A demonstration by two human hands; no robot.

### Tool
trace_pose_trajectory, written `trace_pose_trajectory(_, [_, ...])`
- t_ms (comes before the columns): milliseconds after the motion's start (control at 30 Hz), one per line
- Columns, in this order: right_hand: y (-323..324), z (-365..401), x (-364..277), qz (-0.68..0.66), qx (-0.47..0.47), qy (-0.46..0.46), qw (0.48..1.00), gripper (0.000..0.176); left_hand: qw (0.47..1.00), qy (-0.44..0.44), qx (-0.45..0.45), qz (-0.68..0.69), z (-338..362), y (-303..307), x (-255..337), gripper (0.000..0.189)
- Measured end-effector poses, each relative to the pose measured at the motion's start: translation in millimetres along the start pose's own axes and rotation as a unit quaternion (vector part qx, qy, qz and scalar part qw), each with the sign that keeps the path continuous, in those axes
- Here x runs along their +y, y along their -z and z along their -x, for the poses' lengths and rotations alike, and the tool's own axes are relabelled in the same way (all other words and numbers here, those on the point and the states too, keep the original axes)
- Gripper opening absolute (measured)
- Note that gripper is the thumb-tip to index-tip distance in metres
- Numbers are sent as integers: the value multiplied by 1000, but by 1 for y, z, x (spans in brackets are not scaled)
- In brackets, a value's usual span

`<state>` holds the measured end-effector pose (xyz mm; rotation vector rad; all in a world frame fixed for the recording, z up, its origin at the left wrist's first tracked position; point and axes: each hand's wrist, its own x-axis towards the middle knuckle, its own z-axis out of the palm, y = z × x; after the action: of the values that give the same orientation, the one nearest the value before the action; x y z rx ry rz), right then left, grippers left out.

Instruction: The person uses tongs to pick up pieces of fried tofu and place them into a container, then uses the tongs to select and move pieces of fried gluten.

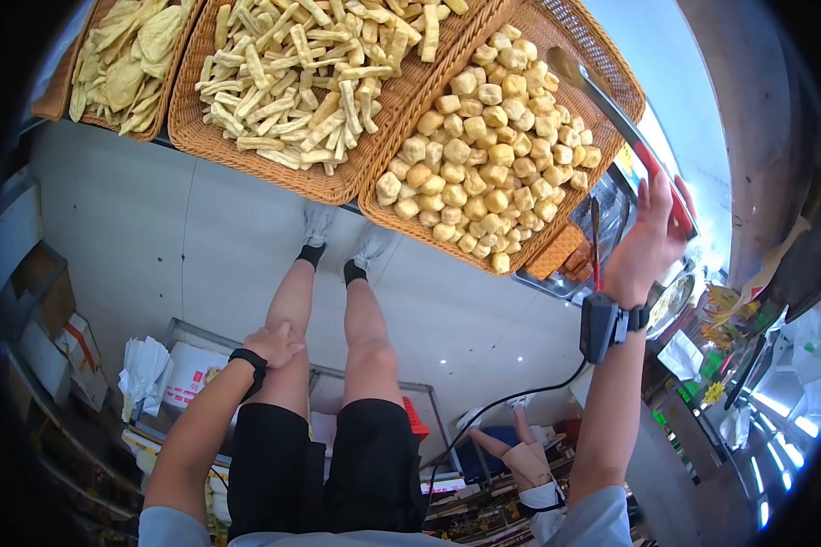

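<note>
My right hand (650,239) is closed around the red grip of a pair of metal tongs (611,111). The tongs' tip lies over the right side of a wicker basket (602,50) filled with golden, cube-like fried tofu puffs (493,150). My left hand (275,345) hangs low by my knee, its fingers loosely bent and nothing visible in them. To the left, a second wicker basket (181,118) holds pale fried sticks (292,82).
A third basket (160,114) with flat yellowish pieces stands at the far left. Orange-brown blocks (556,252) lie in a tray beside the puffs. Behind me are boxes (187,374) and another person's legs (511,451). A black cable (497,401) runs from my right wrist.
</note>
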<state>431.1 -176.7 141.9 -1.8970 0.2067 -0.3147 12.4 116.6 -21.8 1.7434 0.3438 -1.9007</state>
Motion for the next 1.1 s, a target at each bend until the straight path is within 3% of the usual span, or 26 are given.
trace_pose_trajectory(200, [-45,-11,9,-19,-16,-1,1000,42,1000,11,0,5,4,4,3,78])
trace_pose_trajectory(300, [-52,-14,11,-12,-7,-24,1000,41,999,32,0,14,13,10,9,63])
trace_pose_trajectory(400, [-55,-17,13,-9,-4,-45,999,41,1000,15,6,8,5,3,1,75])
trace_pose_trajectory(1100, [-50,-14,-7,-14,-20,6,1000,37,1000,13,4,9,2,5,-5,74])
